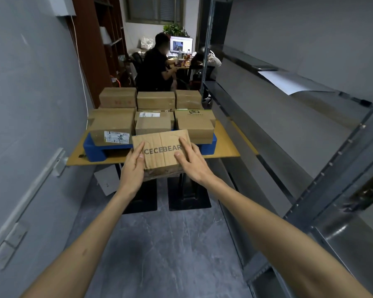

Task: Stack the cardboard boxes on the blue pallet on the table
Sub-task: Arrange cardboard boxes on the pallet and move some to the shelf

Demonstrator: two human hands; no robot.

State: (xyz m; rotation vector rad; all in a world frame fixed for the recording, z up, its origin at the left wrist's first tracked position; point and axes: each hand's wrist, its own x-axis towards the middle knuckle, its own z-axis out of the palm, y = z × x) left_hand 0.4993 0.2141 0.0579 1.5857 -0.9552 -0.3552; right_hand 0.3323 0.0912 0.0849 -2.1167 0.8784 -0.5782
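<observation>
Two hands clamp one cardboard box [162,147] marked CECEBEAR: left hand [134,168] on its left edge, right hand [193,162] on its right, thumbs on top, before the blue pallet [91,147]

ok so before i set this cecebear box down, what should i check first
1. Grip: left hand and right hand hold the CECEBEAR box, one on each side: ok.
2. Free spot on the blue pallet: front row looks full, deck mostly hidden: cannot tell.
3. Landing surface: front middle box shows a level top: ok.
4. Stack: boxes sit square, none leaning: ok.
5. Path from held box to pallet: nothing between: ok.
6. Box weight: cannot tell.
</observation>
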